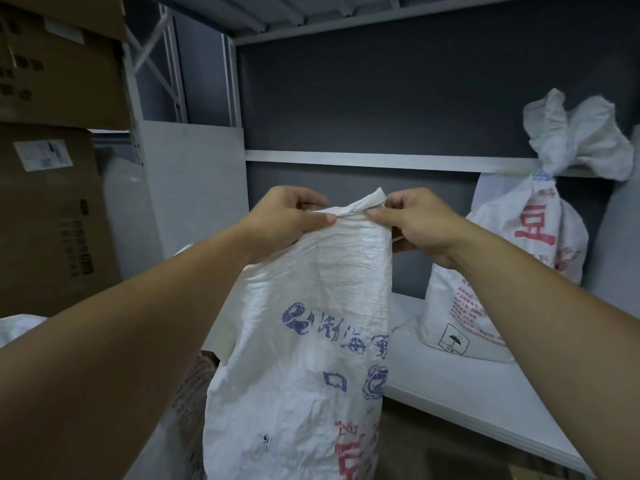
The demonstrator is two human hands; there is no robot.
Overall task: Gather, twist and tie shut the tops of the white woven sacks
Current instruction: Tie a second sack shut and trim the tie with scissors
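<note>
Pinching the folded top hem [349, 212] of the sack [311, 341], the left hand [289, 220] and the right hand [417, 225] sit at either end of the mouth, level with each other and close together. Each hand has its thumb on the near side of the hem and its fingers curled over the far side, so both grip the cloth. The hem runs between them as a narrow flattened band, with one corner poking up just beside the right hand's fingers. The sack hangs straight down from the two hands in the middle of the view. Its lower part runs out of the bottom edge, so what it rests on cannot be told. It is white woven plastic — crinkled, faintly glossy, fine in the weave — printed with a blue emblem and blue characters higher up and red characters lower down.

To the right, well apart from the hands, a second sack [485, 306] stands on a white shelf [467, 393]. Its neck is cinched and its top flares above in crumpled lobes; it bears red print and a small boxed umbrella mark. A dark grey wall [381, 98] with a pale rail [346, 157] across it lies behind. On the left, brown cardboard boxes [52, 202] with paper labels are stacked beside a pale metal frame [173, 64].
</note>
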